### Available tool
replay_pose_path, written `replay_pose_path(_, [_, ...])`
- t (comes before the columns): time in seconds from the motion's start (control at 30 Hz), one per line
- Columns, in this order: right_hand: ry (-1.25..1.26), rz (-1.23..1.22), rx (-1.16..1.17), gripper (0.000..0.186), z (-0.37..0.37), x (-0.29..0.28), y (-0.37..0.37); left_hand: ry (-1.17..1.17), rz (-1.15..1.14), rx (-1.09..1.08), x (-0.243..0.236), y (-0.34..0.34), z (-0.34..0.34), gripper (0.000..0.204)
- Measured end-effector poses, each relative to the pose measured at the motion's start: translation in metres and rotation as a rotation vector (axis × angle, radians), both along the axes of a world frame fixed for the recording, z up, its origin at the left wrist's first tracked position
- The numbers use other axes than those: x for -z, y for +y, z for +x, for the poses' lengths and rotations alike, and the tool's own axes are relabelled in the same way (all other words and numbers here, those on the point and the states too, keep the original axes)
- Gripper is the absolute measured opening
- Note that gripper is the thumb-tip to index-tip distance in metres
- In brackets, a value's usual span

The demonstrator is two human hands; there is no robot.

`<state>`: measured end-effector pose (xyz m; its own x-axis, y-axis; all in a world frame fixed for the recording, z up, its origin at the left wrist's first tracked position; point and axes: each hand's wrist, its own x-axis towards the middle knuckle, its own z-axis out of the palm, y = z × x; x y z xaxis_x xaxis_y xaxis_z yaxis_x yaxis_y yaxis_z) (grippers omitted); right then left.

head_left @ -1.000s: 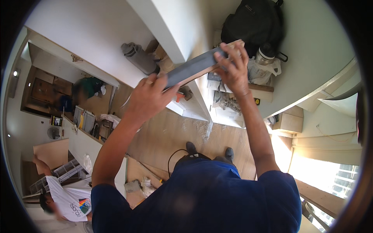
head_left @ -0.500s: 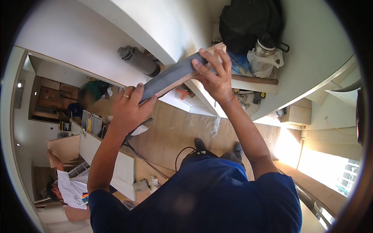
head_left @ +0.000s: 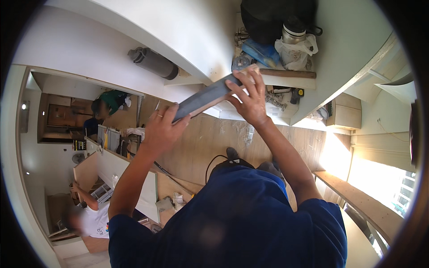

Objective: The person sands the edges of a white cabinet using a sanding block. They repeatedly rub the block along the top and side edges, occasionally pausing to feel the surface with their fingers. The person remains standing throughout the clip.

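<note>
Both hands hold a short, narrow wooden board (head_left: 203, 99) with a dark grey face and a bare wood edge. It is raised in front of me and tilted, its right end higher. My left hand (head_left: 165, 127), with a ring on one finger, closes round the left end. Near the other end my right hand (head_left: 250, 100) grips it, fingers over the grey face and the thumb side underneath. Just beyond the board is a white cabinet panel (head_left: 203, 49); whether the two touch, I cannot tell.
On the far-right shelf are a black bag (head_left: 272, 18), a steel bottle (head_left: 293, 31), a white plastic bag (head_left: 295, 52) and loose hardware. A grey bottle (head_left: 154, 63) stands far left. Two people work at left, one in a white shirt (head_left: 97, 221), one in green (head_left: 111, 99).
The board and both hands sit slightly lower in the picture, the left hand farther right. My view has shifted. The hold on the board stays much the same.
</note>
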<state>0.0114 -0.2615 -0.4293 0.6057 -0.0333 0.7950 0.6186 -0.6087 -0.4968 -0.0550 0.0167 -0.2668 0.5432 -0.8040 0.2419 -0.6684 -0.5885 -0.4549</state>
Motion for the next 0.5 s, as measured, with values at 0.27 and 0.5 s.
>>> replay_pose_path(0.27, [-0.2,-0.036,-0.097,0.067,0.052,0.003,0.018,-0.133,0.017,0.018,0.011,0.027,0.027,0.02])
replay_pose_path(0.5, [-0.166,-0.099,-0.161,0.072,0.098,0.008,-0.04,-0.072,0.02,-0.1,0.029,-0.031,0.042,0.035])
